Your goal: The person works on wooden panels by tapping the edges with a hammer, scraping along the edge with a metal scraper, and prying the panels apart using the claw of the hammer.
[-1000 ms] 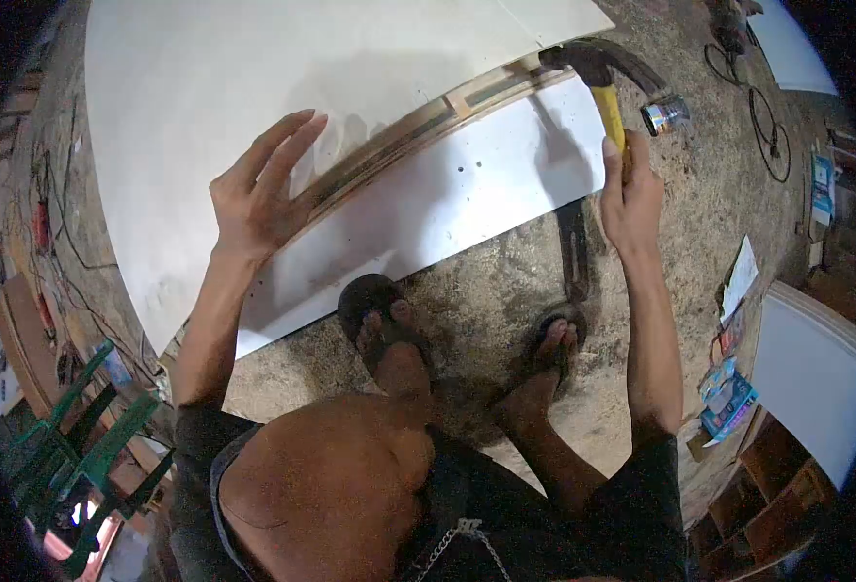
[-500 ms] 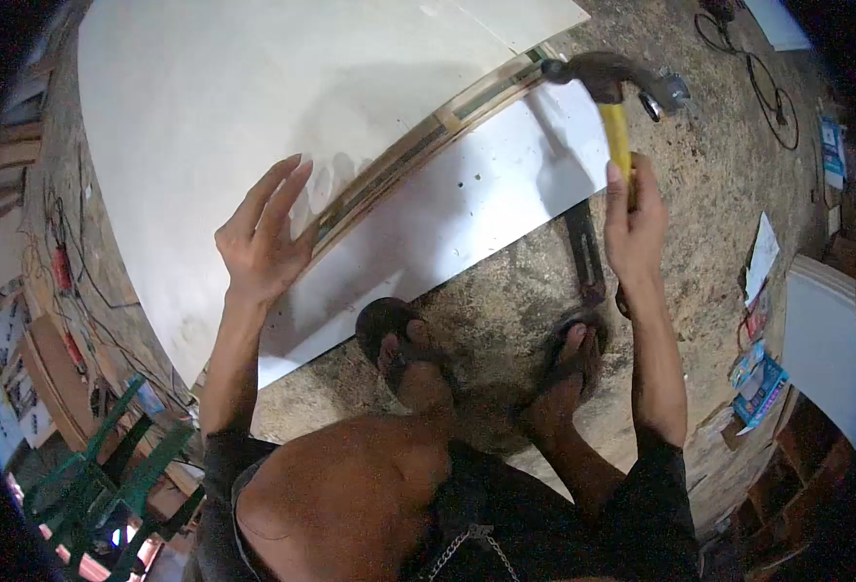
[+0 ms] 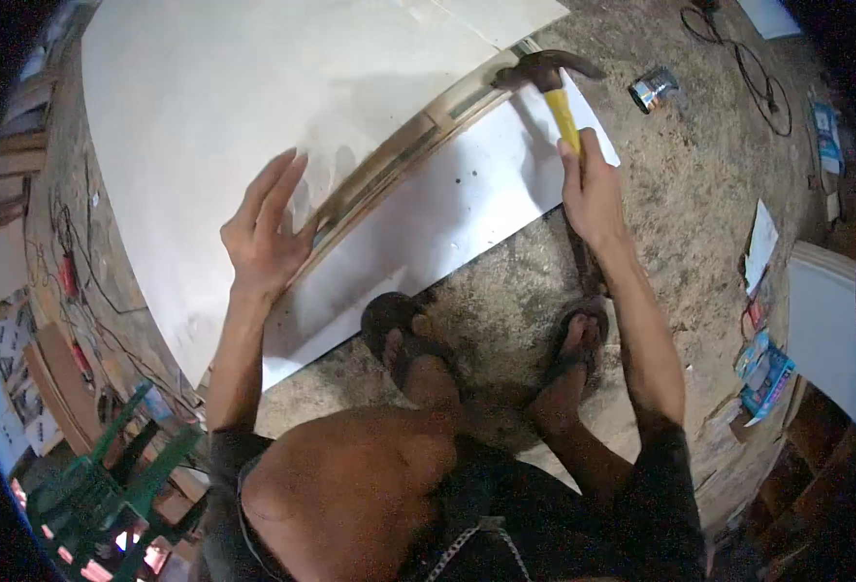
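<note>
My right hand point(image 3: 595, 189) grips the yellow handle of a claw hammer point(image 3: 562, 112). The hammer's dark head is at the far end of a wooden frame edge point(image 3: 437, 121), seemingly touching or just over it; which one I cannot tell. That edge runs between a large white panel point(image 3: 224, 97) and a lower white sheet point(image 3: 447, 209) on the floor. Fingers stretched and apart, my left hand point(image 3: 268, 228) rests by the near end of the edge, holding nothing. Small dark bits lie on the lower sheet.
A can-like container point(image 3: 653, 90) lies on the rough floor past the hammer. A black cable point(image 3: 762, 87) curls at upper right. Blue packages point(image 3: 765, 378) and a white board point(image 3: 828, 315) are at right. A green plastic chair point(image 3: 117, 466) stands lower left, near wood pieces and cords.
My right hand has moved left and slightly up, bringing the hammer head over to the frame edge. The container is now fully uncovered. My left hand has hardly moved.
</note>
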A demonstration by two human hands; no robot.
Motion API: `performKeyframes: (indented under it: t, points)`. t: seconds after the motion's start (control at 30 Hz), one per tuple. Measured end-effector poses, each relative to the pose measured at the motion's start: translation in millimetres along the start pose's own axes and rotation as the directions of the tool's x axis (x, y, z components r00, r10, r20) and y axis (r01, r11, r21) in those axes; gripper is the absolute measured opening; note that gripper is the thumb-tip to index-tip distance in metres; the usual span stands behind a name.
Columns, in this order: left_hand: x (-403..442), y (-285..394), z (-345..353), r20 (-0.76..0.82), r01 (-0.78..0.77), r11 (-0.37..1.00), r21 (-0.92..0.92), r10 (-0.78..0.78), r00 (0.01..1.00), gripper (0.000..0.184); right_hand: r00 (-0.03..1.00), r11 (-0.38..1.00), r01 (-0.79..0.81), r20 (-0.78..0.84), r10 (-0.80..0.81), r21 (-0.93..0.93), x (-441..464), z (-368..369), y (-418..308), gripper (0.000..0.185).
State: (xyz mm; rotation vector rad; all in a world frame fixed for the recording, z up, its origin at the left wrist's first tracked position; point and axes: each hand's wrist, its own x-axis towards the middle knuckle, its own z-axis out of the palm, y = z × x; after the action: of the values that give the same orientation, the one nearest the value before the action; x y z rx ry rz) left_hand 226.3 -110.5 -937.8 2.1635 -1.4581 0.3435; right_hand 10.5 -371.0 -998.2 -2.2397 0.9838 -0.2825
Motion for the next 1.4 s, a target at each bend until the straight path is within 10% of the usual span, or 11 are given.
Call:
performKeyframes:
  t: [0.27,0.43,0.63,0.87,1.13,1.2,1.4]
  points:
    - [-3,-8,4,-0.031,-0.025,0.999,-0.031,0.024,0.999,0.057,0.981,0.971,-0.125,-0.123,0.152,0.203,3,6,-16,0.024]
    - [1,-11,4,-0.031,-0.054,0.998,-0.016,0.053,0.998,0.060,0.992,0.994,-0.077,0.098,0.084,-0.081,11,18,-8,0.020]
    - [-8,-13,8,-0.036,-0.042,0.999,-0.021,0.042,0.998,0.064,0.976,0.926,-0.188,-0.040,0.212,0.328,10,12,-11,0.029]
    - [-4,-11,7,-0.039,-0.052,0.999,-0.004,0.052,0.998,0.066,0.981,0.983,-0.170,0.083,0.175,-0.064,6,26,-11,0.021]
    - [-8,-15,9,-0.083,-0.063,0.997,-0.033,0.060,0.995,0.069,0.980,0.937,-0.185,-0.017,0.199,0.295,5,16,-14,0.025]
    - [-3,-11,8,-0.097,-0.085,0.996,0.000,0.084,0.992,0.071,0.985,0.986,-0.156,0.087,0.151,0.053,5,36,-1,0.026]
    - [-7,-13,7,-0.059,-0.050,0.998,-0.042,0.048,0.997,0.074,0.987,0.960,-0.161,0.021,0.160,0.227,6,35,-5,0.029]
